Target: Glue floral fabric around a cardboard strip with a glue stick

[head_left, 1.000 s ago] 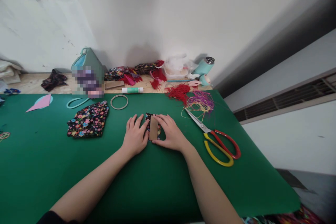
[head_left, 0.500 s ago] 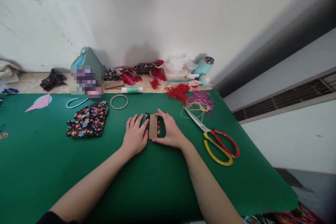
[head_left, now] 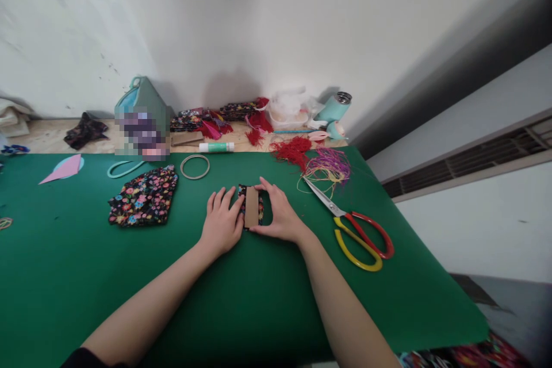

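Observation:
A brown cardboard strip [head_left: 252, 207] lies upright in view on a small piece of black floral fabric [head_left: 242, 191], on the green table mat [head_left: 259, 293]. My left hand [head_left: 222, 221] rests flat with fingers spread, its fingertips touching the fabric's left side. From the right, my right hand [head_left: 278, 213] spans the strip, index finger at the far end and thumb at the near end. Part of the fabric shows between the strip and my right palm. To the right lie large scissors [head_left: 338, 213] with one red and one yellow handle, slightly apart.
Folded floral fabric [head_left: 144, 198] and a ring [head_left: 195, 167] lie to the left. Along the back are a glue stick [head_left: 216, 148], a pouch [head_left: 150, 98], red tassel threads [head_left: 291, 152], purple and yellow threads [head_left: 330, 167], a plastic tub [head_left: 287, 118] and a turquoise bottle [head_left: 335, 108].

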A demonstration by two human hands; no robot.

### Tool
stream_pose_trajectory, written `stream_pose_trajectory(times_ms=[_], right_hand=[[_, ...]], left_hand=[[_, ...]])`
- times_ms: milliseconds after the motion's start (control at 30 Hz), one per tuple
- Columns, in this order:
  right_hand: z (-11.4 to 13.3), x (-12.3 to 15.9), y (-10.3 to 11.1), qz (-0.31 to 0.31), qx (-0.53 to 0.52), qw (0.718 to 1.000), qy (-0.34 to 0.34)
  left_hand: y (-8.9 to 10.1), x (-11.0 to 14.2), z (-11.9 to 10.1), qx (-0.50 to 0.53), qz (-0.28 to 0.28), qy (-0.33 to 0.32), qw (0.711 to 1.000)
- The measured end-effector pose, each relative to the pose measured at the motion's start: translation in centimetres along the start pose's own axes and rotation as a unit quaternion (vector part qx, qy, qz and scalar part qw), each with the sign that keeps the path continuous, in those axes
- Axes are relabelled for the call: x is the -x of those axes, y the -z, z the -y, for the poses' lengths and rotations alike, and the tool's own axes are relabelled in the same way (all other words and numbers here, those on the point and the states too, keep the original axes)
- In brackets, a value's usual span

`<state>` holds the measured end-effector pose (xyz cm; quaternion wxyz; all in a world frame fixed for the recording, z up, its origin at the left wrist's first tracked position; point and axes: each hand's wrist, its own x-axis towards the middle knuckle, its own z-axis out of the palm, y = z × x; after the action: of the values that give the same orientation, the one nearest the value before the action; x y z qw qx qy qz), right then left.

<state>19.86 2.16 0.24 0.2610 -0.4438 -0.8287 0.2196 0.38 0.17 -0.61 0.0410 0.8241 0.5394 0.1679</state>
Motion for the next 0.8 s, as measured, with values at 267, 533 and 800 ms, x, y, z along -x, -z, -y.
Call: stream_pose_trajectory(times_ms=[267,533,800], right_hand=[[0.06,-0.18,-0.13,0.007,0.015,1.000,-0.003],[-0.12,-0.10,-0.24,0.025,0.030,0.999,-0.007],[-0.10,-0.05,0.06,0.023,0.019,1.000,-0.002]], left_hand=[[-0.06,0.00,0.05,-0.002,0.001,-0.002,1.000],[-0.01,-0.02,0.03,-0.001,0.004,0.000,1.000],[-0.01,0.01,0.05,0.002,0.006,0.000,1.000]])
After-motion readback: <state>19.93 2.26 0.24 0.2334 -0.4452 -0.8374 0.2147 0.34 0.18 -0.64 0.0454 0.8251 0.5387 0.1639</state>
